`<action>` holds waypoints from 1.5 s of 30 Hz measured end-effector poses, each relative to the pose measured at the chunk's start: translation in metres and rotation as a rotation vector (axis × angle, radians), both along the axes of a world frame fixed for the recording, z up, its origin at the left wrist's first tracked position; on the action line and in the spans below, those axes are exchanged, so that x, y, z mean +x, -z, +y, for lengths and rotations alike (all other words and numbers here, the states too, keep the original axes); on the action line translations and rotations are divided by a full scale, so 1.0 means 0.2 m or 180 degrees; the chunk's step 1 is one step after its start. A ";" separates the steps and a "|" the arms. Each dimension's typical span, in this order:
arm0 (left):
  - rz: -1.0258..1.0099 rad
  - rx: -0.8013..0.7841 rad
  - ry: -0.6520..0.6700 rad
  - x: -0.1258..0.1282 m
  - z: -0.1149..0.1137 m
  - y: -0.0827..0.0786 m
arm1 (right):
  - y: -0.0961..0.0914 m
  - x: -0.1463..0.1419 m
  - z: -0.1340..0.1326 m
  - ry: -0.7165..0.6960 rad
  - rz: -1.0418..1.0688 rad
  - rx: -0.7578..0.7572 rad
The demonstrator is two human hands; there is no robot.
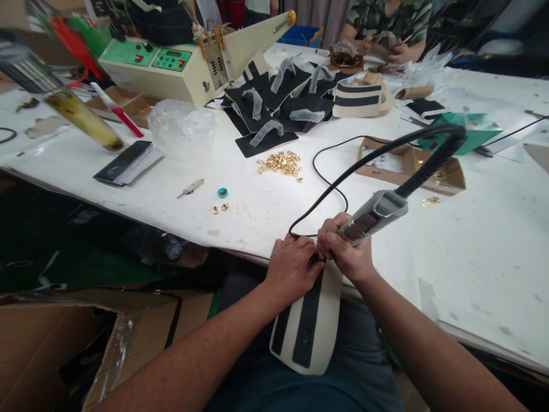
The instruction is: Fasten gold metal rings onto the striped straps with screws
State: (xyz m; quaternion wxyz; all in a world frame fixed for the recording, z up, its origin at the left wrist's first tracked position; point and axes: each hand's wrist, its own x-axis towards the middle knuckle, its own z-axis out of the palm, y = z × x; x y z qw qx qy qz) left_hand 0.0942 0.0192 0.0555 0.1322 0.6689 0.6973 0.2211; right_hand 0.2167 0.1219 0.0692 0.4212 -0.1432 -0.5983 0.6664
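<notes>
My right hand [343,246] is closed around a grey electric screwdriver [374,216], its tip down and hidden behind my fingers. A thick black cord leaves the tool's upper end. Under both hands, a beige panel with two black strips [325,320] lies over my lap at the table edge. My left hand [293,266] grips the panel's far end, thumb and fingers close to the screwdriver's tip. Whatever small part sits at that tip is covered by my fingers. Beyond my hands lies a pile of small gold metal fittings [281,163].
Black panels with plastic-wrapped handles [274,103] are heaped behind the fittings. A cream machine [158,71] stands at the back left, a cardboard tray [446,177] to the right. An awl-like tool [191,187] and a blue ring [222,193] lie left. Another person [388,28] sits opposite.
</notes>
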 end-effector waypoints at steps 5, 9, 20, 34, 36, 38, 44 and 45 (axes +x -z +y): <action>-0.0054 0.0004 -0.0080 0.00 -0.01 0.00 | 0.01 -0.01 0.01 0.0227 -0.0478 0.0028; -0.0218 0.0143 -0.0156 0.01 -0.02 0.00 | -0.07 0.00 0.04 0.0258 -0.0615 -0.0089; -0.0094 0.0492 -0.0454 0.04 -0.06 0.03 | -0.06 0.30 0.30 0.1507 -0.4149 0.1721; -0.0890 0.0496 -0.0438 0.04 -0.16 -0.05 | 0.11 0.35 -0.42 0.1513 -0.2330 0.0800; -0.1786 0.0517 -0.0604 0.04 -0.23 -0.07 | 0.09 0.27 -0.54 0.1480 -0.1821 0.0796; -0.2709 0.0466 -0.0892 0.04 -0.30 -0.09 | 0.07 0.19 -0.63 0.1349 -0.1428 0.1215; -0.4315 0.0293 -0.2290 0.04 -0.44 -0.15 | 0.00 0.07 -0.70 0.0709 -0.0720 0.1877; -0.4416 0.0386 -0.2482 0.03 -0.44 -0.15 | -0.02 0.07 -0.69 0.0727 -0.0616 0.1884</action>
